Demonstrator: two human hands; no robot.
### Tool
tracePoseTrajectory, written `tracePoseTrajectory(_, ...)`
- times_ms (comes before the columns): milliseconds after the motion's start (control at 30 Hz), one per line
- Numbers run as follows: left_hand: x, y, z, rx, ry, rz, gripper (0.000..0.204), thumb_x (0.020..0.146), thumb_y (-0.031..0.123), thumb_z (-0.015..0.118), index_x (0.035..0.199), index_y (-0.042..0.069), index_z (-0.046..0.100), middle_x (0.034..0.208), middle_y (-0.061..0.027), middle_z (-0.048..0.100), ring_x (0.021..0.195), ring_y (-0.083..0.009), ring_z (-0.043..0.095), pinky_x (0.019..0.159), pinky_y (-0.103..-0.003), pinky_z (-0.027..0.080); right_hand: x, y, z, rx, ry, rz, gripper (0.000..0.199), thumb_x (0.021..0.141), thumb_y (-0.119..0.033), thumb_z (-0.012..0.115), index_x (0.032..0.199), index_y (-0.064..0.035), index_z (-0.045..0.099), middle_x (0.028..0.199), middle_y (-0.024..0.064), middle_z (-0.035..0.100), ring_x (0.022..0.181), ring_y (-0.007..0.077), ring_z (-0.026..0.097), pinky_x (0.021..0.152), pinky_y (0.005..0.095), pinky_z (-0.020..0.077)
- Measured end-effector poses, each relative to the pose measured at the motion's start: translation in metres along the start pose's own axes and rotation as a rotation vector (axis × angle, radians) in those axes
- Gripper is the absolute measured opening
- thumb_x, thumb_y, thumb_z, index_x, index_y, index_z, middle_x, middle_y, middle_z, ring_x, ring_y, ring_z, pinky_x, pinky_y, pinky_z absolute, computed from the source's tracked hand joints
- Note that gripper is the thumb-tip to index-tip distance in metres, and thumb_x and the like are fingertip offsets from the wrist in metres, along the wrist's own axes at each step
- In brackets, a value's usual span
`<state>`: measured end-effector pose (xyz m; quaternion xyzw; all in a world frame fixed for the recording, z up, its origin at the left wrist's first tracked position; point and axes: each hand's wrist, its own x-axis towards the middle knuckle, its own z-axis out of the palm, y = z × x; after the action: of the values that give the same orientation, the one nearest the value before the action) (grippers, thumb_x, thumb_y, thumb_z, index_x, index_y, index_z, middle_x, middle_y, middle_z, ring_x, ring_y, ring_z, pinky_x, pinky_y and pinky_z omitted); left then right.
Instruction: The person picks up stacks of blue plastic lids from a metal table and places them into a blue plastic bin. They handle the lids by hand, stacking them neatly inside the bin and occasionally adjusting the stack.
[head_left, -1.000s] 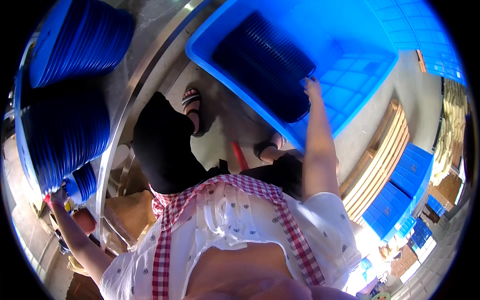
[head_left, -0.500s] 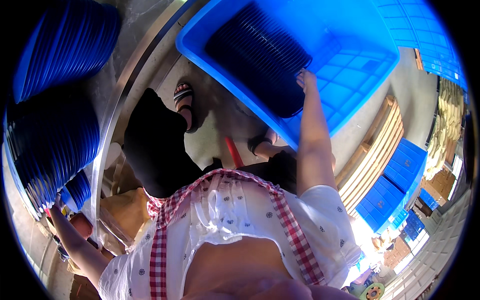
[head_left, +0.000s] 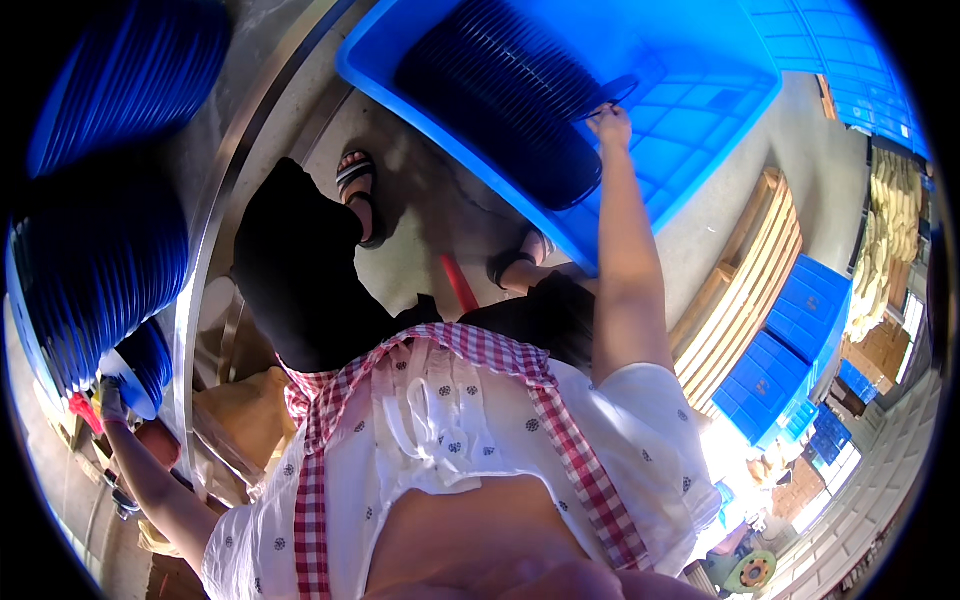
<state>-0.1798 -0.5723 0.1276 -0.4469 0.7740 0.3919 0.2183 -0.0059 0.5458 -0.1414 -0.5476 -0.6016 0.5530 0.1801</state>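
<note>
Fingers of the right hand (head_left: 608, 124) pinch one thin, dark blue round disc (head_left: 606, 95), lifted off the ribbed row of discs (head_left: 510, 95) lying in the glossy blue plastic crate (head_left: 700, 110) on the concrete floor. At the far left, the left hand (head_left: 108, 398) rests against a stacked column of blue discs (head_left: 95, 270); its grip cannot be told. Wooden pallets (head_left: 745, 285) and more blue crates (head_left: 785, 355) stand beyond.

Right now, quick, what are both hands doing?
Left hand: closed on a round blue plastic disc.
Right hand: pinching a thin dark ring over the blue plastic crate.
</note>
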Motion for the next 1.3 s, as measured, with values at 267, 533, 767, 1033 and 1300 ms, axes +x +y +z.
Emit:
tracePoseTrajectory(267, -0.013, -0.021, 0.005, 0.032, 0.010, 0.052, 0.025, 0.083, 0.027, 0.059, 0.099, 0.011, 0.068, 0.090, -0.0059, 0.069, 0.077, -0.0208, 0.064, 0.073, -0.037, 0.050, -0.041, 0.002, 0.000, -0.058, -0.250, 0.203, 0.043, 0.090, -0.014, 0.059, 0.129, 0.0018, 0.047, 0.111, 0.0161, 0.058, 0.092, 0.0253, 0.063, 0.075, 0.0370, 0.0565)
tracePoseTrajectory(533, -0.006, -0.026, 0.024, 0.100, -0.011, 0.152, 0.026, 0.082, 0.027, 0.059, 0.100, 0.011, 0.069, 0.091, -0.0063, 0.069, 0.078, -0.0213, 0.064, 0.073, -0.037, 0.050, -0.134, -0.086, -0.040, 0.201, -0.342, -0.077, 0.039, 0.096, -0.012, 0.051, 0.133, -0.0024, 0.044, 0.124, 0.0193, 0.055, 0.105, 0.0281, 0.062, 0.086, 0.0375, 0.0527)
tracePoseTrajectory(767, 0.003, -0.016, 0.043, 0.182, -0.020, 0.247, 0.026, 0.082, 0.027, 0.059, 0.100, 0.010, 0.069, 0.091, -0.0065, 0.069, 0.079, -0.0217, 0.064, 0.073, -0.038, 0.050, -0.190, -0.069, -0.052, 0.238, -0.441, -0.081, 0.039, 0.096, -0.016, 0.052, 0.132, -0.0036, 0.046, 0.124, 0.0180, 0.055, 0.105, 0.0257, 0.061, 0.085, 0.0352, 0.0522)
tracePoseTrajectory(1033, 0.006, -0.012, 0.065, 0.366, 0.005, 0.381, 0.027, 0.082, 0.027, 0.059, 0.101, 0.010, 0.069, 0.092, -0.0068, 0.069, 0.080, -0.0221, 0.064, 0.074, -0.038, 0.050, -0.203, -0.069, -0.061, 0.153, -0.458, -0.144, 0.038, 0.096, -0.017, 0.054, 0.132, -0.0042, 0.048, 0.123, 0.0178, 0.056, 0.105, 0.0257, 0.062, 0.087, 0.0355, 0.0516)
tracePoseTrajectory(1300, -0.059, 0.009, 0.115, 0.998, 0.175, 0.574, 0.028, 0.082, 0.026, 0.059, 0.101, 0.009, 0.070, 0.093, -0.0071, 0.069, 0.081, -0.0226, 0.065, 0.074, -0.039, 0.050, -0.193, -0.030, -0.069, -0.034, -0.554, -0.162, 0.041, 0.096, -0.024, 0.057, 0.133, -0.0087, 0.049, 0.128, 0.0136, 0.053, 0.111, 0.0278, 0.058, 0.091, 0.0397, 0.0479)
